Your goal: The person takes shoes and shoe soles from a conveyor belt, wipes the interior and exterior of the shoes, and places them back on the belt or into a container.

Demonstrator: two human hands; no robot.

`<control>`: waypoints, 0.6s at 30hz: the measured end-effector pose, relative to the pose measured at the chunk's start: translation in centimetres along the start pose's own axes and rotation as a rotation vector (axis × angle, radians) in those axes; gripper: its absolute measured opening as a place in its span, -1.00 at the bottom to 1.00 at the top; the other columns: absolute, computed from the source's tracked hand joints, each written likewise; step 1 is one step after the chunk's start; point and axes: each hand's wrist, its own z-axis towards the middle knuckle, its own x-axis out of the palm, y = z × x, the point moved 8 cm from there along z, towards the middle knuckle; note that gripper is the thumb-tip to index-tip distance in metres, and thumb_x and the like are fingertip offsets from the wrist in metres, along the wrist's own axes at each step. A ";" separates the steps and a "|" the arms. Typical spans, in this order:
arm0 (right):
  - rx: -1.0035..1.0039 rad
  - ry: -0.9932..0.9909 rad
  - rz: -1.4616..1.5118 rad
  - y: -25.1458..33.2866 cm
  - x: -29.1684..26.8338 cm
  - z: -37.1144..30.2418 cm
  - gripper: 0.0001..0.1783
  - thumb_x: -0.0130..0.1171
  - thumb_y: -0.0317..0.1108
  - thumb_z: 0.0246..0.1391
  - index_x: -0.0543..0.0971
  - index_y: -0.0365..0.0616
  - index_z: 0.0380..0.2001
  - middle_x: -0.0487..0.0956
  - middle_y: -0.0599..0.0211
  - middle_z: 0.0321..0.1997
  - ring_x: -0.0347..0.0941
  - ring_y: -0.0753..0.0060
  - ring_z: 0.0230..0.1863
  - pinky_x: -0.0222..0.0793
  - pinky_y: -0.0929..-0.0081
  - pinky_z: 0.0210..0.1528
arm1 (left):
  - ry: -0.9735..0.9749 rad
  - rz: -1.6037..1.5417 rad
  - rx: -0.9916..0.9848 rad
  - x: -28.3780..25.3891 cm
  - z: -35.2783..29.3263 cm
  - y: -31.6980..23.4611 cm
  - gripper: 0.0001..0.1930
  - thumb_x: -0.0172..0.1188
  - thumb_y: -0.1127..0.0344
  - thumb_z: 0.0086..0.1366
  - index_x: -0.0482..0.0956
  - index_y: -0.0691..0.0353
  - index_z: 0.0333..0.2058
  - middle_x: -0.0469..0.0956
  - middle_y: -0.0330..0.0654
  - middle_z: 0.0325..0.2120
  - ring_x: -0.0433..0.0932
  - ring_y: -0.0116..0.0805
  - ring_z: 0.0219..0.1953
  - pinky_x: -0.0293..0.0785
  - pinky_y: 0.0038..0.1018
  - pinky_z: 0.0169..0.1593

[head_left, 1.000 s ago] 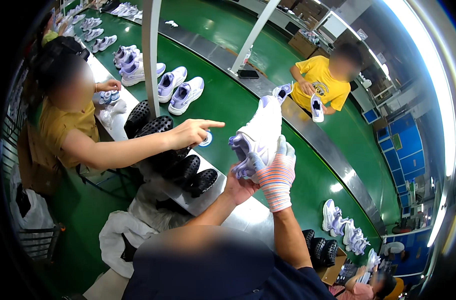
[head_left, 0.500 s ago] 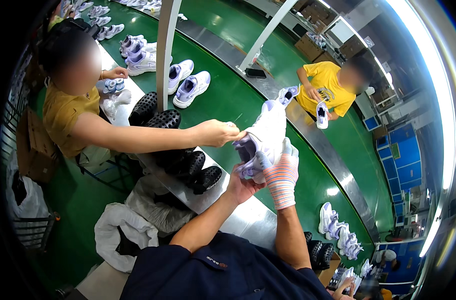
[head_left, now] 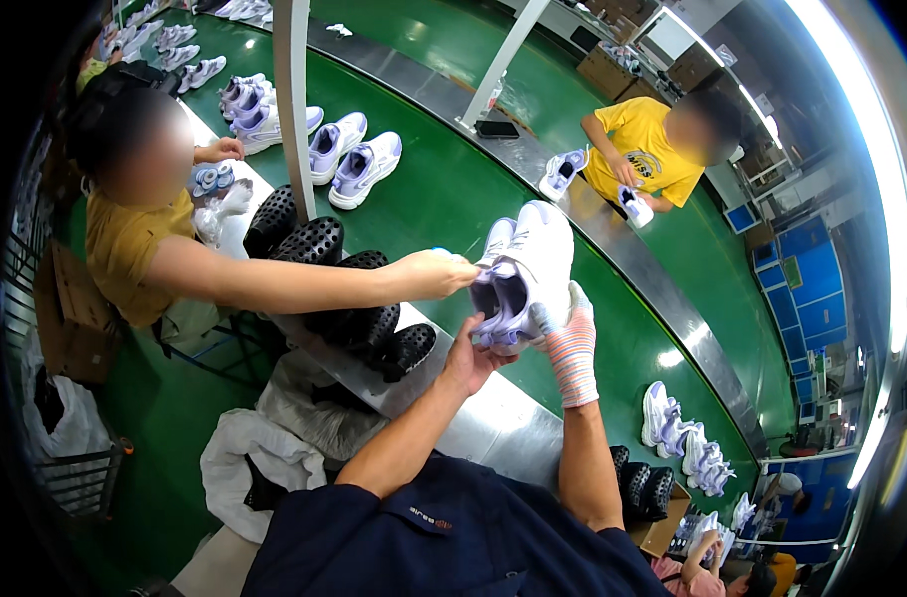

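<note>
At the far left a seated co-worker in a mustard shirt (head_left: pixel 135 234) stretches an arm across black perforated forms (head_left: pixel 309 241) lined up on a metal ledge (head_left: pixel 503 410). Beyond those forms, a white and lilac pair (head_left: pixel 366 171) stands on the green surface (head_left: pixel 444 214). The co-worker's hand (head_left: pixel 429 276) ends at the left edge of the held sneakers (head_left: pixel 545 274), its fingertips at the collar. The person's left hand (head_left: pixel 473 360), bare, grasps these sneakers from below at the heel end, thumb up beside the nearer left heel. The sneakers are in the air above the green surface, side by side, toes pointing away and openings facing back, between and ahead of the two hands. The right hand (head_left: pixel 570 343), in a striped glove, grips the right-hand shoe along its outer side near the heel, fingers running forward. Further right, a second co-worker in yellow (head_left: pixel 652 149) holds another shoe (head_left: pixel 634 206), and more sneakers (head_left: pixel 684 438) stand in a row at lower right.
</note>
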 end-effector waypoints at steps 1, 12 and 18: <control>0.014 -0.003 0.004 -0.2 -0.1 0.1 -0.03 0.53 -0.11 -0.02 0.31 -0.46 0.30 0.45 -0.10 0.23 0.43 0.09 0.23 0.37 0.29 0.29 | -0.030 0.013 0.008 0.2 -0.1 -0.1 -0.30 0.31 -0.12 0.21 0.34 0.17 0.18 0.46 0.07 0.04 0.58 0.01 0.01 0.60 0.01 -0.01; 0.230 0.212 0.138 -4.2 -0.7 -1.4 0.05 0.44 0.04 0.05 0.22 -0.48 0.37 0.46 -0.13 0.30 0.44 0.20 0.28 0.31 0.40 0.33 | -0.158 0.381 0.274 1.3 -1.8 -2.6 -0.38 0.26 0.08 0.31 0.23 0.13 0.24 0.52 -0.08 -0.06 0.65 -0.21 -0.15 0.68 -0.22 -0.26; 0.268 0.174 0.173 -9.3 0.0 -4.2 -0.24 0.45 -0.07 0.02 0.48 -0.40 0.14 0.65 0.01 0.01 0.58 0.29 -0.04 0.47 0.37 0.07 | -0.234 0.596 0.282 0.2 -3.2 -0.9 -0.34 0.30 0.15 0.29 0.22 0.23 0.26 0.52 -0.09 -0.14 0.62 -0.35 -0.23 0.63 -0.38 -0.30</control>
